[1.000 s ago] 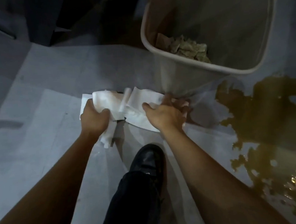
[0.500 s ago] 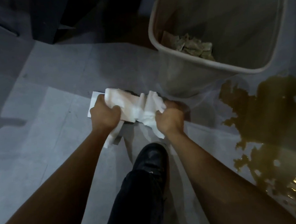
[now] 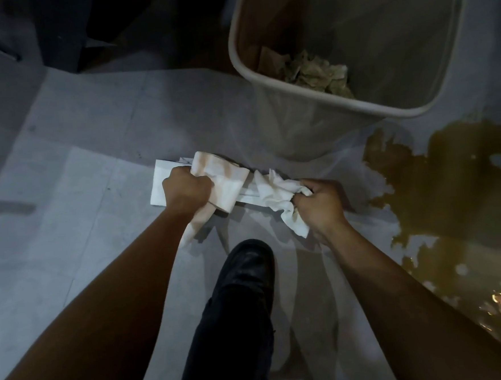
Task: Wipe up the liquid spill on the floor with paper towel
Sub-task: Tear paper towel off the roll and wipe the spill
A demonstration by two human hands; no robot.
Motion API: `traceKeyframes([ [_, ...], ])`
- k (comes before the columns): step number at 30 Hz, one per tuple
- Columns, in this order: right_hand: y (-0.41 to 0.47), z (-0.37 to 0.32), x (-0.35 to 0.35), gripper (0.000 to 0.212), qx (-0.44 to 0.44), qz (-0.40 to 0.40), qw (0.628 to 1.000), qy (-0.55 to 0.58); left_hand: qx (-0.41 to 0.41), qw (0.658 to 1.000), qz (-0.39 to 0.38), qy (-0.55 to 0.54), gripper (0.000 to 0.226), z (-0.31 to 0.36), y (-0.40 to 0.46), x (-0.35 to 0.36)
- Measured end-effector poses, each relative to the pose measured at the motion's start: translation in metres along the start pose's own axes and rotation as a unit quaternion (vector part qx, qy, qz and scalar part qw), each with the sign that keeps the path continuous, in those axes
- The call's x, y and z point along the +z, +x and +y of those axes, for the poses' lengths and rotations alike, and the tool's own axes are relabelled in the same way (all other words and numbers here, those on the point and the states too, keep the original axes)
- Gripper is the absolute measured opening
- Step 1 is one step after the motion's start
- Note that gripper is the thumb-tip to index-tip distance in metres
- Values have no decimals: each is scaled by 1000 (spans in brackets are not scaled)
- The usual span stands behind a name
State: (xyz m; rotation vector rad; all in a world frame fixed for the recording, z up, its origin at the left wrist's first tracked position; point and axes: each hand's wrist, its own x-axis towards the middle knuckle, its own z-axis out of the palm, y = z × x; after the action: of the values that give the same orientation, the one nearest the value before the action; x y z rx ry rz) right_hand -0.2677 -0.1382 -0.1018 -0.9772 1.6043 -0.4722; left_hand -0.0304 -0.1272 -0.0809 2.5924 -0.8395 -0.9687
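Left hand (image 3: 186,188) and right hand (image 3: 318,204) each clamp fingers on paper towel (image 3: 228,182). Spill (image 3: 462,181) lies right of it, by the bin (image 3: 268,81).

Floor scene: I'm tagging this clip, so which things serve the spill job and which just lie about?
Job: towel in left hand; crumpled towel in right hand; spill; bin.
Lying about: shoe; dark furniture.

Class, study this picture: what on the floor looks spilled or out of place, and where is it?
A brownish-yellow liquid puddle spreads over the grey tiled floor at the right, in front of the beige plastic waste bin. It lies unwiped; the white paper towel is off to its left.
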Motion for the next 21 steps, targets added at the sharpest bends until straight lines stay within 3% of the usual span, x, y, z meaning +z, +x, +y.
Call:
traceKeyframes([
  [6,-6,5,-1,31,56,-10,995,83,-13,1000,2,-11,19,-2,0,0],
  [13,-11,-1,-6,30,57,-27,994,95,-28,999,-5,-30,12,-2,1,-1],
  [16,-10,-4,-5,36,95,-33,988,115,-32,999,-6,-37,11,-2,-1,-2],
  [19,-2,-2,-22,19,74,24,997,2,-64,996,17,-60,23,-5,4,-8],
  [21,-6,-2,-38,18,30,36,995,-88,-79,995,17,-59,32,-5,8,-13],
])
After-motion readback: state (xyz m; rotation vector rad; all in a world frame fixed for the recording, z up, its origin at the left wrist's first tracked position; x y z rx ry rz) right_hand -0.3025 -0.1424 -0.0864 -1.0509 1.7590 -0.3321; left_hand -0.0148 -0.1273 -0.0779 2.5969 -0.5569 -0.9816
